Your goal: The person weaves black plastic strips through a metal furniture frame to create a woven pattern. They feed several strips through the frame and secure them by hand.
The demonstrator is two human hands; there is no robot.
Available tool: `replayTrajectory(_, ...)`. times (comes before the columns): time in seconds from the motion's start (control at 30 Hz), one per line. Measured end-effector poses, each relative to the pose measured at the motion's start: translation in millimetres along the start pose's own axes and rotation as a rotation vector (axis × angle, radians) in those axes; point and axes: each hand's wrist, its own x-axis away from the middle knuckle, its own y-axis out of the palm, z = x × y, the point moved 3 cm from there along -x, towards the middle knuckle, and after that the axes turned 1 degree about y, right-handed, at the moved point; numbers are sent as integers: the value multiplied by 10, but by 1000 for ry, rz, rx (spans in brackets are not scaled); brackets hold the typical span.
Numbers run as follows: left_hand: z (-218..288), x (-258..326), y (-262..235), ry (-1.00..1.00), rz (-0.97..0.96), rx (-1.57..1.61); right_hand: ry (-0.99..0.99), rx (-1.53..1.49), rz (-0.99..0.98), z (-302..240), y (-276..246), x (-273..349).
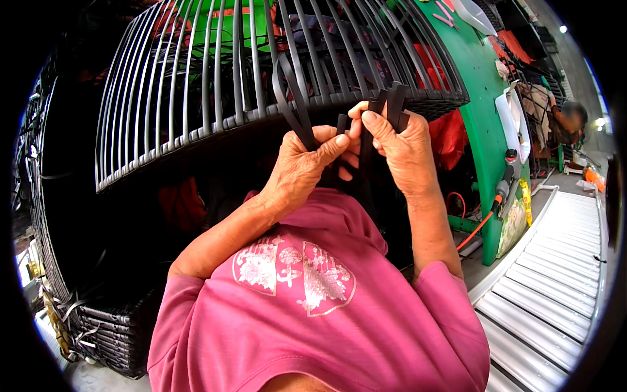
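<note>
Both my hands are raised close together in front of my chest, at the near edge of a dark frame with many curved slats (219,72). My left hand (304,157) is closed on a black flat strip (304,127), which loops up past the slats; a short end pokes out by the thumb. My right hand (401,144) pinches several black strip ends (396,103) that stand up above the fingers. The fingertips of the two hands nearly meet. Where the strips run below the hands is mostly lost in shadow.
A green table (480,85) stands to the right, with a power tool (504,186) on an orange cord hanging at its edge. Beyond lies a white roller conveyor (542,281). Dark woven wicker pieces (108,336) are at lower left. Another person (569,121) sits at far right.
</note>
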Motion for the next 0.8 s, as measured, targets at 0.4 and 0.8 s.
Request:
replayTrajectory(0.4, 7, -19, -13, 197, 119, -126, -47, -38, 162, 132, 169, 44)
replayTrajectory(0.8, 34, -42, -89, 242, -21, -210, -166, 34, 93, 39, 370, 150)
